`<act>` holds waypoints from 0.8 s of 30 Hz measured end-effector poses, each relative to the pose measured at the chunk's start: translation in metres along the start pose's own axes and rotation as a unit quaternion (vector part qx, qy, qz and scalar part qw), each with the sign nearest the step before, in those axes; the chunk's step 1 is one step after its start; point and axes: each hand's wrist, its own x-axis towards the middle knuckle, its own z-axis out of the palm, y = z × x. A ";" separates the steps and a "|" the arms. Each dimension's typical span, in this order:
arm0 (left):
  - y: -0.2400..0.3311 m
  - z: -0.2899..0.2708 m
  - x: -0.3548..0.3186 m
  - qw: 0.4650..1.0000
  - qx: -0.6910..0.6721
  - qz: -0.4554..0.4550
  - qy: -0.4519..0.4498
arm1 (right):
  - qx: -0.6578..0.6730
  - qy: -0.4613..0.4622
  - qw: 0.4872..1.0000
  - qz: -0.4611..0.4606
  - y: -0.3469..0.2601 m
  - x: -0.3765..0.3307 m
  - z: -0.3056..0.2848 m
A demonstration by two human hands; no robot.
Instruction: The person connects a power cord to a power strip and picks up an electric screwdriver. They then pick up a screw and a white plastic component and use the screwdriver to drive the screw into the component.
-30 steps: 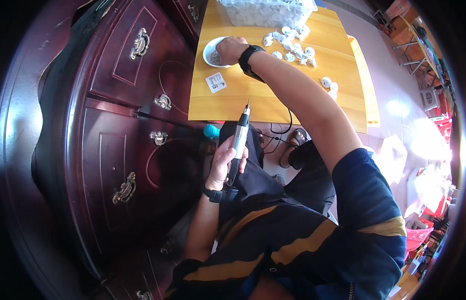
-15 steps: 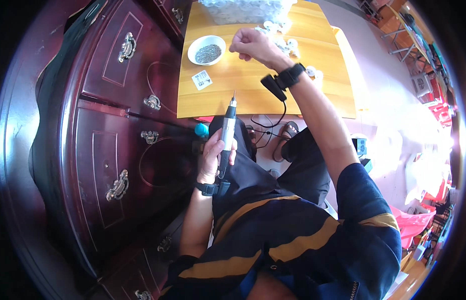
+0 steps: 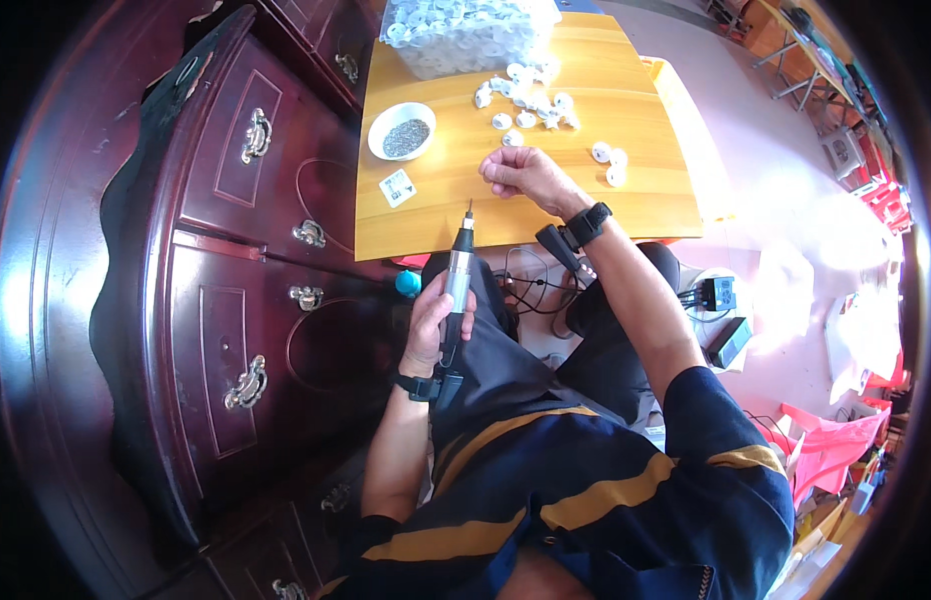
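Observation:
My left hand [image 3: 435, 318] is wrapped round an electric screwdriver [image 3: 460, 265], its bit pointing up and away from me toward the table. Just beyond the bit, over the near part of the table, my right hand [image 3: 526, 178] has thumb and fingers pinched together; whatever they hold, if anything, is too small to make out. A white bowl [image 3: 377, 133] of small metal screws [image 3: 407, 138] stands at the left of the table. Behind my right hand lies a loose group of small white round parts [image 3: 527, 100], with a few more [image 3: 602, 152] farther right.
The yellow wooden table [image 3: 446, 225] holds a clear bin [image 3: 456, 40] full of white parts at its far side and a printed square label [image 3: 397, 188] near the bowl. Dark red drawers [image 3: 216, 330] close in on the left. Black cables [image 3: 531, 290] hang below the table's near edge.
My right hand has drawn back from beside the bowl toward me, nearer the screwdriver's tip, its fingers still pinched. The view has shifted slightly. My left hand keeps its grip on the screwdriver.

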 end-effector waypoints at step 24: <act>-0.005 0.006 0.000 0.998 0.025 -0.041 -0.033 | -0.157 -0.225 0.961 0.042 -0.018 0.005 -0.016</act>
